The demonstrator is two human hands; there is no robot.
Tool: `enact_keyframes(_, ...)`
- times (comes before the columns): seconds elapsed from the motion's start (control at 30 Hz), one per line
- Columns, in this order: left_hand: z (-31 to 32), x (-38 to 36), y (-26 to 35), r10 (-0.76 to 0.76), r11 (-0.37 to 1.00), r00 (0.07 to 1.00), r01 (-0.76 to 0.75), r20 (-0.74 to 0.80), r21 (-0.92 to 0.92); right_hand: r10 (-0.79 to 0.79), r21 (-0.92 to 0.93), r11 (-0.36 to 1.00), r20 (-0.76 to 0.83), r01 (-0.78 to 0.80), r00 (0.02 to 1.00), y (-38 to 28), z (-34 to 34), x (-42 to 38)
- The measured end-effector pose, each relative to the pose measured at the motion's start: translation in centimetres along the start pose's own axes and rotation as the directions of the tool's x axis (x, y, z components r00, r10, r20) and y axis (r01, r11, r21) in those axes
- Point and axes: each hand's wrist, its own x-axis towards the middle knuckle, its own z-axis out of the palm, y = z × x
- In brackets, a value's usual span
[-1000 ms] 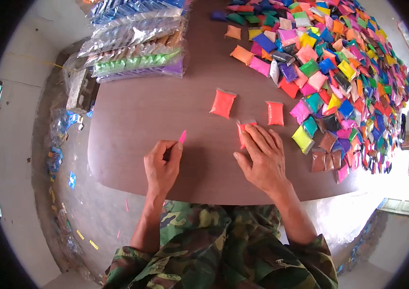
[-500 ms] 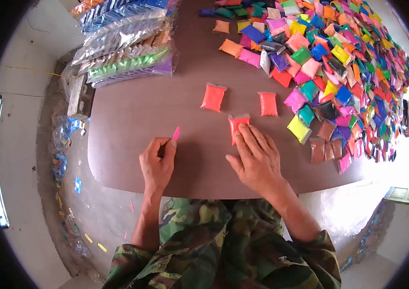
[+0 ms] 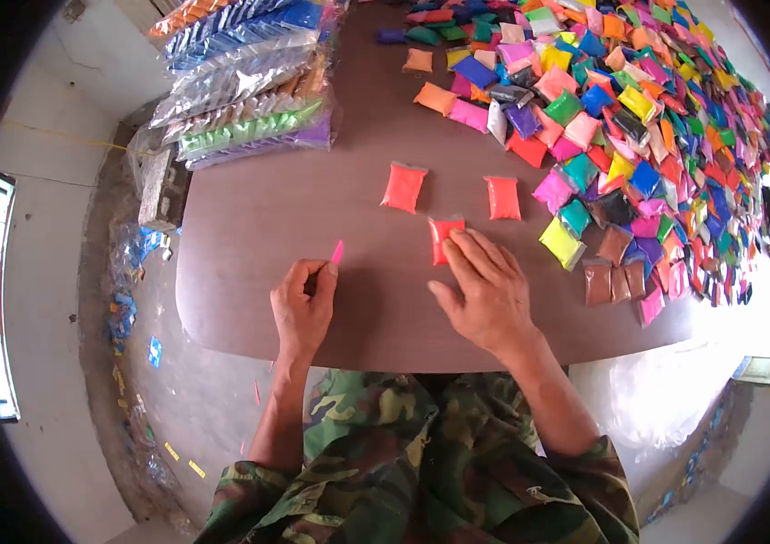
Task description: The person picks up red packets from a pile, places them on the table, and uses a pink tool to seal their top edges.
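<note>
Pinched between the thumb and forefinger of my left hand (image 3: 304,304) is a small pink pointed strip (image 3: 338,252), its tip sticking up. My right hand (image 3: 491,295) lies open over a red packet (image 3: 442,238), the fingertips resting on its right side and hiding part of it. That packet is a small clear bag with red filling. Two similar packets lie flat beyond it: one red packet (image 3: 404,188) to the left, another red packet (image 3: 503,198) to the right. Neither is touched by a hand.
A large heap of small coloured packets (image 3: 639,136) covers the table's right side. Clear bags of sorted packets (image 3: 249,91) are stacked at the far left of the brown table (image 3: 249,272). A concrete block (image 3: 163,190) and litter lie beyond its left edge.
The view has shifted slightly. My right hand still rests on the red packet, with its fingers in nearly the same pose. My left hand keeps the pink strip.
</note>
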Motion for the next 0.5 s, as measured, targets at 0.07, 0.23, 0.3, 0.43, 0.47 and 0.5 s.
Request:
enact_keyframes(0.07,0.1,0.0,-0.2,0.035,0.999,0.999,-0.035,-0.010,0.015,-0.003,0.006,1.000,-0.027,0.003,1.000,-0.8,0.2,-0.1)
enact_keyframes(0.23,-0.1,0.1,0.2,-0.002,1.000,1.000,0.002,0.011,0.029,-0.007,-0.013,1.000,-0.032,0.007,0.999,0.3,0.1,-0.9)
enact_keyframes(0.3,0.0,0.0,0.1,-0.022,1.000,1.000,0.021,0.015,0.022,0.002,0.027,1.000,-0.015,-0.002,1.000,-0.2,-0.1,0.0)
enact_keyframes(0.43,0.0,0.2,0.1,-0.030,0.999,0.999,0.030,0.011,0.036,-0.091,0.026,0.995,-0.112,0.095,0.989,-2.2,0.7,0.3)
enact_keyframes(0.47,0.0,0.3,0.2,-0.016,0.999,1.000,0.016,0.010,0.049,-0.070,0.036,0.997,-0.103,0.074,0.992,-1.6,0.5,0.2)
enact_keyframes(0.5,0.1,0.4,0.1,0.002,0.999,1.000,-0.002,0.002,0.050,-0.052,0.042,0.998,-0.094,0.056,0.994,-0.8,0.2,0.3)
